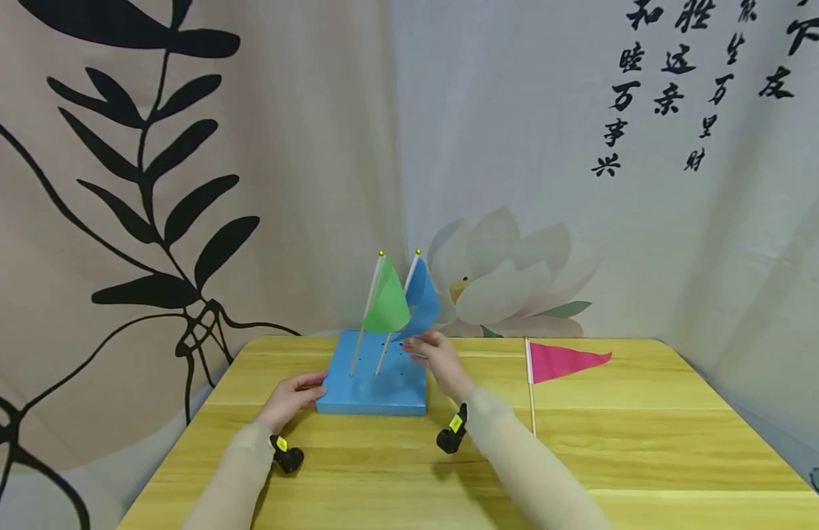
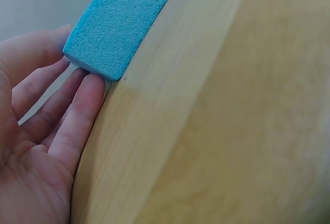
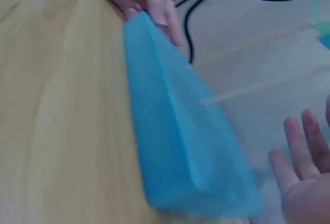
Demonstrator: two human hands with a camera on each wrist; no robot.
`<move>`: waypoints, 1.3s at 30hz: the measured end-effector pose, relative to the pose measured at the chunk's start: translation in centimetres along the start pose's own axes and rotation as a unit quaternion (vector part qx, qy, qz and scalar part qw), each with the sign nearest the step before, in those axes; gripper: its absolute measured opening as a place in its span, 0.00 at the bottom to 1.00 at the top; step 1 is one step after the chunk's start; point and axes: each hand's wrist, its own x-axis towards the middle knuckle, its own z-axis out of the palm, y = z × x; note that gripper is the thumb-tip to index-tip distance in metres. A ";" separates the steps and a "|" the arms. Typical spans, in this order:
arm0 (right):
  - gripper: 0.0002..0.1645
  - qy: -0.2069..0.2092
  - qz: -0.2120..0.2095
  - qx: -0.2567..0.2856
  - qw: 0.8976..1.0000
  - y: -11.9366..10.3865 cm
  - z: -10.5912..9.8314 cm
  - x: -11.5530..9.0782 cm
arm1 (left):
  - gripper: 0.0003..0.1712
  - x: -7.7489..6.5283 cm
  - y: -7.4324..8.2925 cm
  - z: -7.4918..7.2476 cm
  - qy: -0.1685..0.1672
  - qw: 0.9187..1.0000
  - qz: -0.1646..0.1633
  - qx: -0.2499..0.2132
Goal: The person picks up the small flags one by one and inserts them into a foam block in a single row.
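A blue foam block point(image 1: 371, 408) with small holes in its top lies on the table. Two sticks with gold tips stand in it, one bearing a green flag point(image 1: 385, 302), the other a blue flag point(image 1: 424, 300). My left hand point(image 1: 293, 400) touches the block's left end; in the left wrist view its fingers point(image 2: 87, 98) lie nearly straight against that end. Over the block's right back part is my right hand point(image 1: 442, 361), just below the blue flag. Its fingers point(image 3: 299, 149) are spread apart in the right wrist view, with nothing held.
A pink pennant point(image 1: 564, 361) on a thin stick lies to the right on the wooden table point(image 1: 681, 434), its lower end behind my right sleeve point(image 1: 522, 456). Behind the table hangs a pale curtain point(image 1: 316, 147) printed with leaves, a lotus and writing.
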 end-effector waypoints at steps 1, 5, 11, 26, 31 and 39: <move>0.18 0.004 -0.002 -0.007 1.000 -0.2 -0.7 -0.1 | 0.30 0.0 -0.1 0.0 -0.003 1.000 0.000 0.002; 0.22 0.024 -0.001 -0.027 0.999 -1.2 -4.0 -1.0 | 0.31 0.2 -0.4 -0.2 -0.004 1.000 -0.003 -0.001; 0.26 0.063 0.029 -0.099 0.993 -3.7 -9.3 -4.3 | 0.31 0.3 -0.2 0.0 -0.011 1.000 0.001 0.000; 0.29 0.087 0.159 -0.226 0.957 -4.0 -19.6 -10.3 | 0.30 0.0 0.4 0.0 -0.014 1.000 -0.005 0.016; 0.24 0.069 0.202 -0.210 0.954 -3.3 -20.6 -11.1 | 0.31 -0.1 0.5 0.1 -0.005 1.000 -0.010 0.010; 0.16 0.080 0.197 -0.289 0.933 -2.7 -20.8 -11.5 | 0.32 0.2 0.4 0.3 -0.002 1.000 -0.016 0.003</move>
